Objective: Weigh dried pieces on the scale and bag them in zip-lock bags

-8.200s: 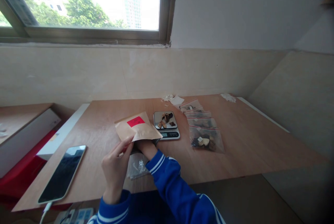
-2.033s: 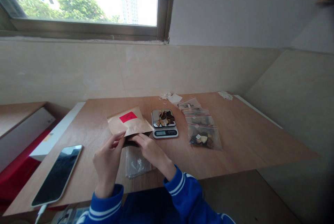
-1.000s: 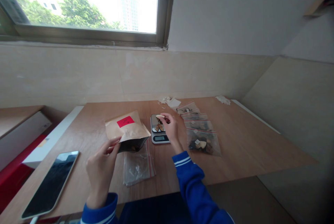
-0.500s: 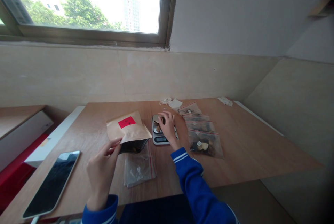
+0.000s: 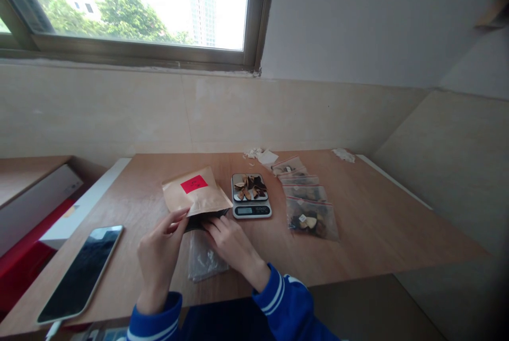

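Note:
A brown kraft paper pouch [image 5: 199, 198] with a red label lies tilted, its dark mouth facing me. My left hand [image 5: 163, 240] pinches the pouch's edge near that mouth. My right hand [image 5: 230, 240] reaches into the opening, so its fingertips are hidden and I cannot see what they touch. Just right of the pouch stands a kitchen scale [image 5: 252, 209] with a small display. Dried brown and dark slices [image 5: 250, 187] are spread on its plate. Clear zip bags [image 5: 207, 264] lie stacked beneath my hands, partly covered.
Several filled zip bags [image 5: 312, 219] with dried pieces lie in a row right of the scale. A phone [image 5: 81, 274] with a cable rests at the left. White scraps [image 5: 260, 156] and a crumpled tissue [image 5: 343, 155] lie along the back edge by the wall.
My right hand has moved from the scale's plate down and left into the pouch mouth. The slices on the scale are now uncovered. My left hand still grips the pouch.

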Tool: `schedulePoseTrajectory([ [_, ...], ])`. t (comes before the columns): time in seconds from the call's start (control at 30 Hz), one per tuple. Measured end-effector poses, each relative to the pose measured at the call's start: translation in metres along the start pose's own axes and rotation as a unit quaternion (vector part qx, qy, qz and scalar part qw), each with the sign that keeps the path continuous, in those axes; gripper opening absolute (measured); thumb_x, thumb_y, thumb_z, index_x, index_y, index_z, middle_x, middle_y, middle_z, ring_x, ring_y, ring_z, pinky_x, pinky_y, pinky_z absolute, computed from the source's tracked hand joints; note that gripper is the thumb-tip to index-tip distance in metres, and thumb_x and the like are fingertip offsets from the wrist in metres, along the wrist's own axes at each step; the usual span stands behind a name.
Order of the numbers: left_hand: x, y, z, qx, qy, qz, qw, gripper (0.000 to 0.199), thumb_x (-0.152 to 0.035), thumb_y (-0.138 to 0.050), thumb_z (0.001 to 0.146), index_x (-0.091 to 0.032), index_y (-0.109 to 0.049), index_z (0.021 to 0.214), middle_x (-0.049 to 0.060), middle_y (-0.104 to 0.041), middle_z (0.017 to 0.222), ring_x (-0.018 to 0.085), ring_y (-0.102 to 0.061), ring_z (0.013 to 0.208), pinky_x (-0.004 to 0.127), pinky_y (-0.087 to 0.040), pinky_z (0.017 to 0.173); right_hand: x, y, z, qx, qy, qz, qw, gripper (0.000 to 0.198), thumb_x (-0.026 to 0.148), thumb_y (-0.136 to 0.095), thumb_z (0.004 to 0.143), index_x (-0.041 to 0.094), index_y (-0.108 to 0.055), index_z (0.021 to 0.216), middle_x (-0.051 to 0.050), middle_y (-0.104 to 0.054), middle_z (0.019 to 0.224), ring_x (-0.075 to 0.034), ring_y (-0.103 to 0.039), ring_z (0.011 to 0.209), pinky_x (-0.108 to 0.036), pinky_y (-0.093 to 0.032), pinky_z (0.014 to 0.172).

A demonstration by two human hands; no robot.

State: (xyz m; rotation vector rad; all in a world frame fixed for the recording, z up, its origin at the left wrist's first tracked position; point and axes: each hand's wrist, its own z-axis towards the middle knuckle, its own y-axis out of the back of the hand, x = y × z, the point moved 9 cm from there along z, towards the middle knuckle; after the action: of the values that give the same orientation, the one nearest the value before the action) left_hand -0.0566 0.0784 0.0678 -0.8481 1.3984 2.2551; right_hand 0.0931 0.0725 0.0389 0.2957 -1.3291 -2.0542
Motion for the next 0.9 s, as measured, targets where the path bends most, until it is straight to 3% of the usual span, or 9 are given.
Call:
schedulePoseTrajectory([
  [0.3,-0.006,0.001,-0.003,0.003,-0.002,0.0,1.0,0.021,-0.036,-0.064,0.082,-0.034,-0.073,0.101,-0.004,-0.074,0.073,0.016,-0.071,0.071,0.02,-0.042,0.057,-0.006,0.004,-0.006,0.033,-0.018,0.078,0.996,0.024,0.01,-0.048,0.094,0.016,-0.065,0.11,-0.008,-0.068,0.105,-0.021,-0.063,0.094,-0.034,-0.055,0.081],
  [0.47,-0.006,0.004,-0.003,-0.001,-0.002,0.017,1.0,0.021,-0.037,-0.063,0.083,-0.034,-0.073,0.101,-0.004,-0.074,0.073,0.016,-0.07,0.071,0.02,-0.041,0.057,-0.008,0.009,-0.004,0.02,-0.019,0.151,0.988,0.027,0.009,-0.046,0.094,0.018,-0.066,0.11,-0.006,-0.068,0.108,-0.019,-0.062,0.102,-0.031,-0.054,0.088],
  [0.7,-0.003,0.002,-0.003,0.005,0.003,0.031,0.999,0.022,-0.039,-0.063,0.083,-0.036,-0.072,0.104,-0.004,-0.074,0.075,0.016,-0.07,0.074,0.02,-0.04,0.059,-0.01,0.023,-0.004,-0.043,-0.041,0.259,0.964,0.026,0.015,-0.046,0.096,0.019,-0.066,0.112,-0.005,-0.07,0.108,-0.018,-0.063,0.103,-0.033,-0.053,0.091],
  [0.9,-0.003,0.006,-0.002,-0.002,0.004,0.033,0.999,0.023,-0.038,-0.063,0.083,-0.036,-0.072,0.104,-0.004,-0.074,0.074,0.017,-0.071,0.074,0.02,-0.04,0.057,-0.016,0.057,-0.014,-0.168,-0.06,0.342,0.923,0.019,0.027,-0.056,0.093,0.024,-0.065,0.11,-0.002,-0.071,0.102,-0.015,-0.066,0.095,-0.028,-0.054,0.087],
])
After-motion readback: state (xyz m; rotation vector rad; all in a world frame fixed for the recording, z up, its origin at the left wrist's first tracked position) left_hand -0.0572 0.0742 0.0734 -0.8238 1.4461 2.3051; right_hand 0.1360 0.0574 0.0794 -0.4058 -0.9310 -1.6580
